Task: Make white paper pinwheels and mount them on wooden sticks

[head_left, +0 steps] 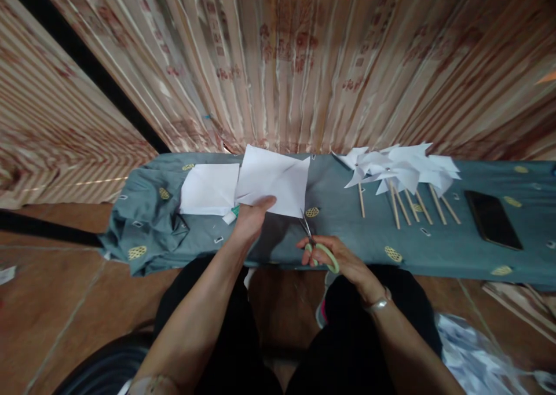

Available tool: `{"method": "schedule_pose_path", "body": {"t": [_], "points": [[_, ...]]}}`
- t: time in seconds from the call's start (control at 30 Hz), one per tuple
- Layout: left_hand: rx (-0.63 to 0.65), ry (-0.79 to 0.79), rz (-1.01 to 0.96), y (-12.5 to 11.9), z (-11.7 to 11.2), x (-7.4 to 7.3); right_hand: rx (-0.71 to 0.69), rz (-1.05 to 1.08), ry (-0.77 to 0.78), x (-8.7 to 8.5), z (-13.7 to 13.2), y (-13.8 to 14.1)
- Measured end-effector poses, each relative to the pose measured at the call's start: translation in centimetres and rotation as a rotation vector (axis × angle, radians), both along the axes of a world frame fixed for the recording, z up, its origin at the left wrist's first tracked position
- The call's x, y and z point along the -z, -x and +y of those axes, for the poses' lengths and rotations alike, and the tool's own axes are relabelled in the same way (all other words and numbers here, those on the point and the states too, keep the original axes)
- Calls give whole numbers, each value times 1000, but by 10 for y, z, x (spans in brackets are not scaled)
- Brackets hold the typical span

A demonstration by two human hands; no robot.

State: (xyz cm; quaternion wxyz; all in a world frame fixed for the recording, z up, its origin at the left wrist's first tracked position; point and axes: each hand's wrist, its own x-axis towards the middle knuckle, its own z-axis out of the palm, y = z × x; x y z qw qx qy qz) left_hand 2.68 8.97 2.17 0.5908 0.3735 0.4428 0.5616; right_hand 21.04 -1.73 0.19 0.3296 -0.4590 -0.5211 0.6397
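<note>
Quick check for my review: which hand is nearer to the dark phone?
Right. The right hand, holding the scissors, is left of the phone; the left hand, gripping the paper sheet, is farther left.

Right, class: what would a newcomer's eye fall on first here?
Probably the white sheet in the middle, held in the left hand, with scissors in the right hand by its near right corner. Then the overlapping white pinwheels to the right, on wooden sticks, and the dark phone further right.
</note>
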Motion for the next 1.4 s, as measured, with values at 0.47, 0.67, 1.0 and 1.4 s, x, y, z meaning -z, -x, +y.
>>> {"method": "schedule_pose_path", "body": {"t": [0.47, 0.67, 1.0, 1.4], "points": [[16, -18, 107, -2, -6, -1, 54, -16, 13, -4, 5, 4], [56, 6, 104, -4, -10, -8, 59, -32, 12, -4, 4, 3], [24, -68, 97, -1, -6, 0, 28, -23, -1, -5, 4, 0], [61, -2, 112, -3, -9, -7, 51, -4, 20, -6, 5, 2]]}}
